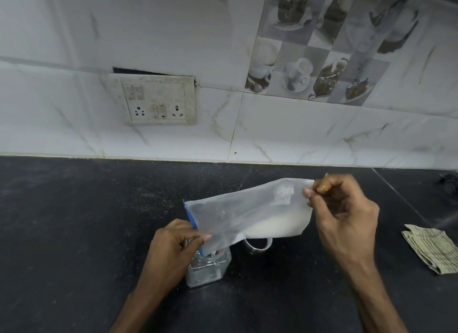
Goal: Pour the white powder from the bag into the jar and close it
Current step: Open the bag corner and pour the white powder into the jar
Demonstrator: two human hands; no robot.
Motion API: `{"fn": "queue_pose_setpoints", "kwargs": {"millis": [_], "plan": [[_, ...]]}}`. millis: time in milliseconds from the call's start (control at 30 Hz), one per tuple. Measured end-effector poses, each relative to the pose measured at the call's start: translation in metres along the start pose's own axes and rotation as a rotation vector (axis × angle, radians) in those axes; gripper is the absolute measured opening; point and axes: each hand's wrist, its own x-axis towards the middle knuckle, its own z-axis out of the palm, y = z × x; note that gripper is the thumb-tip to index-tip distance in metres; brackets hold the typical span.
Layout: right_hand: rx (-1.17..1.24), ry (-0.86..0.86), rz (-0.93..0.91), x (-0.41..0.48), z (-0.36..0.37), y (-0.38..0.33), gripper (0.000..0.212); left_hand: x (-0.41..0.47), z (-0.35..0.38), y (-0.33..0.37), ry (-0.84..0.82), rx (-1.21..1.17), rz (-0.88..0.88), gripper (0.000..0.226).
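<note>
Head view looks down at a dark speckled countertop (74, 221) that runs along a white marbled wall. Low in the middle of the frame, a clear jar (208, 270) stands upright on the counter with its mouth uncovered, and a pale layer shows in its lower part.

Above it a translucent plastic bag (247, 209) is held slanted, its far end raised toward the right and its mouth end lowered at the jar's opening. A blue strip (190, 216) runs along the mouth end. The white powder (272, 227) lies gathered along the bag's lower edge, right of centre, and a thin run of it reaches down toward the jar.

The left hand (171, 246) has its fingers curled and pinches the bag's mouth end beside the blue strip, right over the jar. Whether it also touches the jar's rim cannot be told. The right hand (347, 213) is higher, at the right of centre, with thumb and fingertips pinching the bag's raised corner.

A round shiny lid (259, 244) lies on the counter just right of the jar, partly hidden under the bag. A folded patterned cloth (431, 251) rests near the right edge of the frame, well apart from the jar. On the wall, a grimy switchboard (158, 100) sits at upper left of centre, and picture tiles (322, 47) showing cups and desserts fill the upper right.
</note>
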Motion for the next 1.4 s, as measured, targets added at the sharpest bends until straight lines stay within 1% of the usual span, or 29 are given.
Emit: {"fn": "queue_pose_setpoints", "kwargs": {"millis": [67, 100, 133, 267, 300, 333, 400, 500, 567, 733, 867, 967, 1100, 1133, 1300, 1400], "plan": [[-0.064, -0.041, -0.063, -0.002, 0.001, 0.004, 0.031, -0.001, 0.000, -0.002, 0.002, -0.023, -0.011, 0.023], [-0.069, -0.062, -0.066, -0.002, 0.000, 0.005, 0.038, -0.001, 0.000, -0.003, 0.007, -0.027, -0.015, 0.025], [-0.055, -0.086, -0.056, -0.002, 0.000, 0.004, 0.042, -0.001, 0.000, -0.003, 0.009, -0.029, -0.014, 0.032], [-0.060, -0.169, -0.103, -0.005, -0.003, 0.003, 0.043, -0.001, -0.002, -0.001, 0.004, -0.058, 0.002, 0.050], [-0.076, -0.178, -0.111, -0.006, -0.003, 0.005, 0.046, -0.001, -0.002, 0.001, 0.011, -0.069, 0.009, 0.047], [-0.083, -0.180, -0.105, -0.007, -0.002, 0.007, 0.048, 0.000, -0.002, 0.001, 0.012, -0.081, 0.019, 0.039], [-0.058, -0.175, -0.068, -0.007, -0.002, 0.008, 0.048, 0.000, -0.003, 0.003, 0.006, -0.108, 0.030, 0.024], [0.076, -0.164, 0.095, -0.008, -0.003, 0.005, 0.052, 0.000, -0.003, 0.003, 0.001, -0.147, 0.006, 0.017], [0.105, -0.145, 0.163, -0.009, -0.004, 0.003, 0.052, 0.000, -0.002, 0.001, -0.004, -0.149, -0.015, 0.012], [0.070, -0.058, 0.147, -0.010, -0.002, -0.003, 0.042, 0.000, -0.001, 0.006, -0.018, -0.157, -0.024, 0.018], [0.050, 0.011, 0.092, -0.015, 0.002, -0.007, 0.038, 0.000, 0.000, 0.003, 0.005, -0.122, -0.011, 0.036], [0.073, 0.047, 0.080, -0.016, 0.007, -0.007, 0.035, -0.001, 0.000, 0.002, 0.012, -0.151, -0.040, 0.042], [0.127, 0.055, 0.091, -0.020, 0.011, -0.007, 0.046, -0.003, 0.000, 0.006, 0.005, -0.214, -0.069, 0.022], [0.130, 0.047, 0.085, -0.020, 0.012, -0.009, 0.048, -0.003, 0.000, 0.004, 0.006, -0.209, -0.073, 0.020], [0.182, 0.059, 0.100, -0.018, 0.013, -0.013, 0.057, -0.004, 0.002, -0.001, 0.018, -0.174, -0.089, 0.029], [0.174, 0.071, 0.089, -0.017, 0.013, -0.014, 0.057, -0.003, 0.002, -0.001, 0.024, -0.153, -0.079, 0.033]]}}
